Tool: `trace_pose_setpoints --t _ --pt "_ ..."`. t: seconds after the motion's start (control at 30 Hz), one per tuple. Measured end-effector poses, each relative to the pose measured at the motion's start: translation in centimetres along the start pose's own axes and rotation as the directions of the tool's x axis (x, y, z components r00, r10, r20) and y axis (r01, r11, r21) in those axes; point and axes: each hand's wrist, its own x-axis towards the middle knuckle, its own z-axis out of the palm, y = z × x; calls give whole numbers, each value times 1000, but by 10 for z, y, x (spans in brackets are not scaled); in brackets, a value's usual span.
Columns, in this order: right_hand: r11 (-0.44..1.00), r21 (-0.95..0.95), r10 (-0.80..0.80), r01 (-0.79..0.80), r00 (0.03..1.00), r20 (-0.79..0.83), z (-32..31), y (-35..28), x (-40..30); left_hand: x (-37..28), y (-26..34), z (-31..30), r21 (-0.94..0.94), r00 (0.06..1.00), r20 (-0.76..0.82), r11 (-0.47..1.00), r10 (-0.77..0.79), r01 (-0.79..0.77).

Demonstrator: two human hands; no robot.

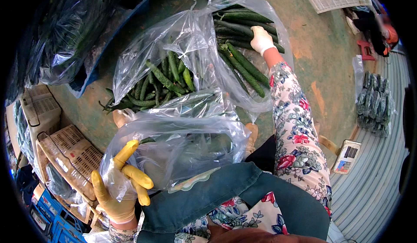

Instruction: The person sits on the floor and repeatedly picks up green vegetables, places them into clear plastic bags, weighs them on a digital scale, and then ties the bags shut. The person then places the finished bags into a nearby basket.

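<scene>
My left hand [120, 184], in a yellow glove, pinches the gathered rim of a clear plastic bag [192, 125] lying before my lap. A dark green shape shows inside that bag near its rim; the plastic blurs the rest. My right hand [261, 41], in a pale glove, reaches into a second opened clear bag [281, 21] and closes over a long dark cucumber [234, 27]; its fingertips are partly hidden. More cucumbers [249, 70] lie loose in the lower part of that bag. To the left, a third clear bag [140, 57] covers a heap of shorter, curved cucumbers [163, 80].
Plastic crates [71, 148] stand at the left, with blue crates [65, 223] below them. A large filled bag [65, 41] rests at upper left. At right are packed bags of cucumbers [374, 103], a calculator [347, 156], a red stool [365, 50] and a seated person [379, 28].
</scene>
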Motion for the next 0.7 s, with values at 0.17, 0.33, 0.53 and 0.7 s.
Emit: trace_pose_setpoints --t 0.17,0.33,0.53,0.7 --pt "989 -145 -42 40 999 -10 44 -14 10 1 -1 -7 -64 1000 30 998 -2 4" --pt "980 3 -185 198 911 369 14 3 -30 0 3 5 53 999 -40 999 4 -1" --pt "991 113 -124 68 773 622 -30 22 -58 -5 0 3 50 1000 -8 999 6 -6" --pt "933 305 157 -191 979 134 -31 88 -58 -8 1 1 25 1000 9 1000 5 -5"
